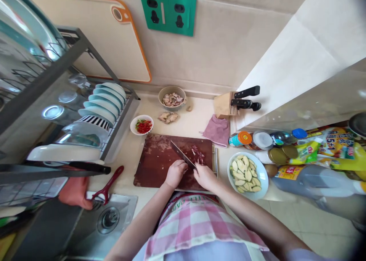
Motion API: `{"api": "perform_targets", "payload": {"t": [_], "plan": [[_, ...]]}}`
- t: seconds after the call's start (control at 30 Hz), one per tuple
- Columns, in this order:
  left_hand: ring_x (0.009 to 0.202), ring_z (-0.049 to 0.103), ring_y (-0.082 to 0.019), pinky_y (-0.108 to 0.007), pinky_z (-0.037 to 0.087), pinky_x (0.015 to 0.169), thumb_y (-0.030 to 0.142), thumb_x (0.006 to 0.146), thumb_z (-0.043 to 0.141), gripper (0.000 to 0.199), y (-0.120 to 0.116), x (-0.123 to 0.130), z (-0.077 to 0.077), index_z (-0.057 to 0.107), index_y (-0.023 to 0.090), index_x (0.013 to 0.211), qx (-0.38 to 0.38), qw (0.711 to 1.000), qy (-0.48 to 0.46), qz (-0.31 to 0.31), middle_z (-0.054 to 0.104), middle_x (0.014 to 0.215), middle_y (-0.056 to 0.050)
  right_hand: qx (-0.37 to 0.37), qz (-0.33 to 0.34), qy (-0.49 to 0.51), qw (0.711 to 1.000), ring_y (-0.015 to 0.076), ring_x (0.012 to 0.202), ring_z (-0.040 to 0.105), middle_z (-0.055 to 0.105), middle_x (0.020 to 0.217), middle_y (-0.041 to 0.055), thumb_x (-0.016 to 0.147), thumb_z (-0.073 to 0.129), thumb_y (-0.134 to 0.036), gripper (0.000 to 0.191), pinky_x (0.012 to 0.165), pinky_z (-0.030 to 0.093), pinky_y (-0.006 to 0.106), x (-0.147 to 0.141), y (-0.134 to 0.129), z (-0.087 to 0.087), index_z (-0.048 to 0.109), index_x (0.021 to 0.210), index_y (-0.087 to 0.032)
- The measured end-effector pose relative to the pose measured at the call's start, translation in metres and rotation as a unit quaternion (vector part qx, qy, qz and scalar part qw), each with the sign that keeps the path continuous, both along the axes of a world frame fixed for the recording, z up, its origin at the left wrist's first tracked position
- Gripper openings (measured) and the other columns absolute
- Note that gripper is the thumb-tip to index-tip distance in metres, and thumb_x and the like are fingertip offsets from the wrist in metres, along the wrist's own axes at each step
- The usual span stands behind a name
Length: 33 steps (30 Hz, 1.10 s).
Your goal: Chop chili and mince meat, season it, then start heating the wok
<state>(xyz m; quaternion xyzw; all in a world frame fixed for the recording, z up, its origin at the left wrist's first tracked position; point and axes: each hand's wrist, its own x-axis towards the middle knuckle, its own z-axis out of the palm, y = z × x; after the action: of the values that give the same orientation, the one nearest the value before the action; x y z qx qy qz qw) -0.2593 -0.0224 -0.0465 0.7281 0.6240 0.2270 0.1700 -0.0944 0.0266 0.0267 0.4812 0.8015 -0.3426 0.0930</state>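
Observation:
My right hand (204, 177) is wrapped round the handle of a kitchen knife (182, 154), whose blade points away and to the left. Curled fingers of my left hand (176, 174) press down close beside the blade on the brown cutting board (154, 160); whatever lies under them is hidden. Right of the blade, thin dark purplish-red slices (198, 154) form a small pile on the board. Pale crumbs are scattered over the board's left half.
A plate of pale green slices (246, 173) stands at right, near bottles and jars (263, 140). Behind the board are a bowl of chopped peppers (143, 126), ginger (168, 118), a bowl of pale pieces (172, 99), a cloth (217, 130) and a knife block (224, 103). Dish rack (107, 72) and sink (126, 215) occupy the left.

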Motion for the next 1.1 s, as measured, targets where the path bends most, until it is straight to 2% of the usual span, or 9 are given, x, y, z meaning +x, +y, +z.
{"api": "perform_targets", "payload": {"t": [0.1,0.17,0.27,0.4,0.5,0.6,0.8,0.93,1.1], "plan": [[0.085,0.059,-0.017,-0.028,0.050,0.078,0.010,0.077,0.056,0.015,-0.002,0.000,0.002,0.066,0.019,0.085,-0.012,1.000,0.005,-0.002,0.065,0.089,-0.005,0.011,-0.017,0.012,1.000,0.0196,0.084,0.063,0.067,0.091,0.0089,0.089,0.039,-0.023,0.019,0.068,0.038,0.025,-0.034,0.015,-0.007,0.054,0.100,-0.019],[0.087,0.059,-0.017,-0.027,0.049,0.080,0.010,0.078,0.055,0.017,-0.003,0.000,0.005,0.066,0.019,0.088,-0.019,1.000,0.009,0.005,0.065,0.094,-0.005,0.010,-0.017,0.019,1.000,0.0190,0.084,0.063,0.067,0.091,0.0084,0.090,0.039,-0.024,0.019,0.068,0.038,0.024,-0.037,0.021,-0.007,0.054,0.098,-0.019],[0.085,0.058,-0.015,-0.024,0.047,0.077,0.013,0.081,0.052,0.014,-0.003,-0.002,0.010,0.065,0.019,0.085,-0.028,0.999,0.032,0.023,0.064,0.095,-0.004,0.014,-0.025,0.019,0.999,0.0175,0.083,0.063,0.068,0.090,0.0084,0.091,0.036,-0.023,0.020,0.067,0.037,0.023,-0.013,0.016,-0.002,0.054,0.099,-0.017],[0.074,0.055,-0.016,-0.026,0.045,0.069,0.018,0.083,0.052,0.016,0.001,-0.005,0.013,0.063,0.019,0.072,-0.038,0.996,0.076,0.012,0.062,0.077,-0.003,0.015,-0.016,0.007,1.000,0.0174,0.078,0.064,0.067,0.085,0.0070,0.090,0.038,-0.024,0.019,0.062,0.034,0.023,0.029,-0.010,0.010,0.055,0.097,-0.018],[0.072,0.054,-0.017,-0.028,0.044,0.068,0.017,0.082,0.053,0.015,0.005,-0.007,0.012,0.062,0.020,0.070,-0.039,0.996,0.082,-0.009,0.062,0.075,-0.003,0.006,-0.003,-0.005,1.000,0.0174,0.076,0.063,0.067,0.082,0.0062,0.089,0.038,-0.022,0.017,0.061,0.033,0.024,0.038,-0.026,0.015,0.055,0.091,-0.018],[0.073,0.055,-0.017,-0.027,0.045,0.069,0.013,0.080,0.053,0.016,0.007,-0.007,0.009,0.063,0.020,0.070,-0.042,0.997,0.070,-0.016,0.062,0.075,-0.004,-0.006,-0.015,-0.023,1.000,0.0183,0.076,0.064,0.067,0.084,0.0076,0.089,0.038,-0.021,0.017,0.061,0.034,0.024,0.017,-0.025,0.011,0.055,0.094,-0.018],[0.081,0.060,-0.017,-0.028,0.048,0.075,0.014,0.083,0.050,0.016,0.003,-0.011,0.011,0.066,0.019,0.079,-0.042,0.999,-0.006,0.007,0.066,0.084,-0.005,0.011,-0.034,0.010,0.999,0.0200,0.084,0.063,0.067,0.092,0.0094,0.091,0.038,-0.024,0.021,0.066,0.037,0.025,-0.040,0.015,-0.004,0.054,0.102,-0.017],[0.086,0.060,-0.016,-0.028,0.048,0.081,0.021,0.088,0.046,0.019,-0.008,-0.017,0.015,0.064,0.018,0.092,-0.010,0.995,-0.083,0.054,0.067,0.091,-0.005,0.026,-0.021,0.025,0.999,0.0173,0.085,0.063,0.067,0.091,0.0081,0.091,0.037,-0.023,0.021,0.067,0.037,0.023,-0.012,0.014,0.002,0.055,0.101,-0.017],[0.083,0.058,-0.017,-0.030,0.048,0.078,0.020,0.086,0.049,0.017,-0.010,-0.018,0.013,0.065,0.018,0.081,-0.004,0.999,-0.046,0.019,0.065,0.086,-0.006,0.028,0.017,-0.033,0.999,0.0179,0.073,0.064,0.067,0.080,0.0071,0.091,0.037,-0.025,0.020,0.058,0.033,0.024,0.023,-0.021,0.010,0.055,0.096,-0.018]]}}
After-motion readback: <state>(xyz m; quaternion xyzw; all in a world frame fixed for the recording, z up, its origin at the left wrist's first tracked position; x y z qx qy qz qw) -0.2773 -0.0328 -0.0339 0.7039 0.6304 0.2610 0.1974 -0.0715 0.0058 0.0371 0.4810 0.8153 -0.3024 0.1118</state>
